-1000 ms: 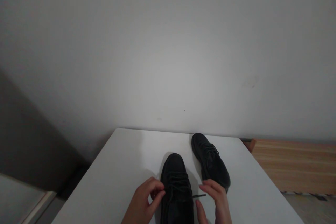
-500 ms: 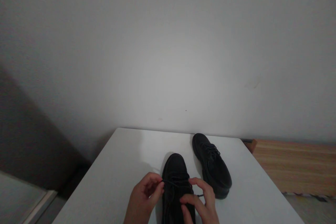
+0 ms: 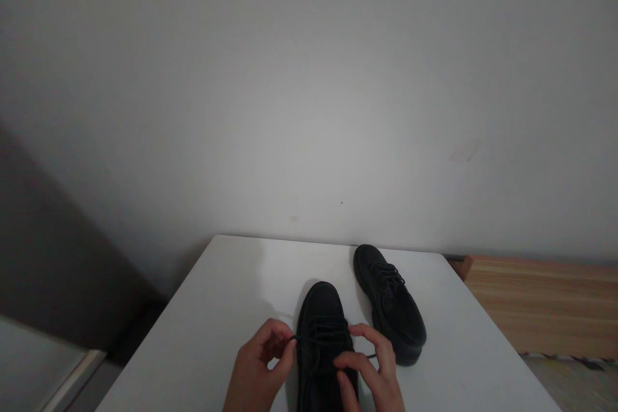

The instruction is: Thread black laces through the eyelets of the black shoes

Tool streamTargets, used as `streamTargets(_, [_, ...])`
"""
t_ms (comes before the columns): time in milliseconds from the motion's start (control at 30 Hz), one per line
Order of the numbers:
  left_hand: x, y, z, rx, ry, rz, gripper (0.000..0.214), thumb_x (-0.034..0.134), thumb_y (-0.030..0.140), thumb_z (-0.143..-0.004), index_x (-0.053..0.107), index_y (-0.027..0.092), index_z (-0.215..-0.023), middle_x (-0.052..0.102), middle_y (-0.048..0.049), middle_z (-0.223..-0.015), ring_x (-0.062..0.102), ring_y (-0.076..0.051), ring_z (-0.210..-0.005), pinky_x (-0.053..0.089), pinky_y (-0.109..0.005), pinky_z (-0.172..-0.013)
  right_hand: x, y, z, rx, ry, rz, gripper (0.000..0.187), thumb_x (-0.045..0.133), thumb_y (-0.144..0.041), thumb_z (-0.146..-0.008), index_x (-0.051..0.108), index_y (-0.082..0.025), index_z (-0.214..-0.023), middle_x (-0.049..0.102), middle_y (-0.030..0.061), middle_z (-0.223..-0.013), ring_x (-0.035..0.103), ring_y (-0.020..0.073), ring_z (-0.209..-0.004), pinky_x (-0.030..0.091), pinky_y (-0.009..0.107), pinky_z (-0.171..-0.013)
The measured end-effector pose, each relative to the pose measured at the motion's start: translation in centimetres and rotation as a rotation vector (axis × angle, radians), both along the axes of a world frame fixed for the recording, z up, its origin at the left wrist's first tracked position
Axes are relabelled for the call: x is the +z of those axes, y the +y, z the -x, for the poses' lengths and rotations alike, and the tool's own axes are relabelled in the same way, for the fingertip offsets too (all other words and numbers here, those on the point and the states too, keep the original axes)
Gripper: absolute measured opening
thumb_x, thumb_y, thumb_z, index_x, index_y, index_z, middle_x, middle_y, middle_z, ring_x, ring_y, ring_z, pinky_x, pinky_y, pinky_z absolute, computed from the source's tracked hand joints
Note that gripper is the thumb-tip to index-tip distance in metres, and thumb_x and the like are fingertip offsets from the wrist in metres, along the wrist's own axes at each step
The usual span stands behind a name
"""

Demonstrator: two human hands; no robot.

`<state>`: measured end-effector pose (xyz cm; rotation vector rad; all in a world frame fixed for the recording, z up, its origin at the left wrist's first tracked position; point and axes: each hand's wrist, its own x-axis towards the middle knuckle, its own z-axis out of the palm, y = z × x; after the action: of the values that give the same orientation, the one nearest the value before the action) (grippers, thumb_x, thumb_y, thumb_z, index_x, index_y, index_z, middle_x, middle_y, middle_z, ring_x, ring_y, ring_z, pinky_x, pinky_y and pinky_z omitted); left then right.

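Observation:
A black lace-up shoe [image 3: 322, 301] rests on the white table, toe pointing away from me, its heel cut off by the bottom edge. At its left side, my left hand [image 3: 264, 364] pinches a black shoelace [image 3: 303, 339] between thumb and fingertips, drawn out from the lacing. My right hand [image 3: 374, 367] bends over the shoe's right side. Its index fingertip touches beside the eyelets, while the other finger and thumb close at the tongue. A bit of lace shows to the right, behind those fingers. The matching black shoe [image 3: 393, 309] stands farther right, laced.
The white table [image 3: 203, 322] meets a pale wall [image 3: 309, 109] at its far edge. Right of it and lower lies a wooden board [image 3: 541, 302]. A light-coloured panel edge [image 3: 72, 380] is at the lower left, beside a dark shadowed area.
My left hand has shifted slightly left and down, pulling the lace a little farther out from the shoe. My right hand has barely moved. Both shoes stay put.

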<state>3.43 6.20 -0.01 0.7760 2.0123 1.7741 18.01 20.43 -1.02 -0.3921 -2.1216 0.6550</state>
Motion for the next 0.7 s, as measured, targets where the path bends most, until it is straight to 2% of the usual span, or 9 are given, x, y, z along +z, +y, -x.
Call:
streamTargets(267, [-0.4,0.1,0.1,0.005,0.003,-0.011,0.008,0.067,0.024,-0.08,0.062,0.02,-0.075,0.06,0.0045,-0.067,0.063,-0.013,-0.062,0.052,-0.019,-0.061,-0.1,0.0,0.0,0.009,0.004,0.031,0.02,0.057,-0.014,-0.084,0.069,-0.03,-0.084,0.051,0.0072,-0.123,0.052,0.0298,-0.112,0.043,0.042,-0.087])
streamTargets(467, [-0.3,0.0,0.0,0.015,-0.009,-0.007,0.008,0.068,0.024,-0.08,0.062,0.02,-0.075,0.061,0.0044,-0.067,0.064,-0.014,-0.063,0.052,-0.019,-0.062,-0.1,0.1,0.0,-0.016,-0.02,-0.014,0.02,0.058,-0.013,-0.083,0.069,-0.029,-0.083,0.053,0.0073,-0.122,0.053,0.0293,-0.111,0.045,0.042,-0.088])
streamTargets(567, [-0.8,0.2,-0.4,0.015,-0.028,-0.017,0.01,0.069,0.024,-0.08,0.061,0.02,-0.074,0.06,0.0048,-0.065,0.063,-0.013,-0.062,0.052,-0.019,-0.061,-0.1,0.0,0.1,-0.025,-0.032,-0.048,0.02,0.058,-0.012,-0.082,0.069,-0.029,-0.082,0.054,0.007,-0.121,0.054,0.0289,-0.11,0.046,0.041,-0.086])
streamTargets(700, [-1.8,0.5,-1.3,-0.036,-0.098,-0.042,0.013,0.069,0.028,-0.081,0.061,0.02,-0.074,0.063,0.0038,-0.065,0.063,-0.014,-0.062,0.051,-0.019,-0.061,-0.1,0.0,0.2,-0.04,-0.064,-0.116,0.02,0.06,-0.015,-0.08,0.07,-0.031,-0.087,0.055,0.0067,-0.124,0.054,0.031,-0.112,0.044,0.046,-0.089])
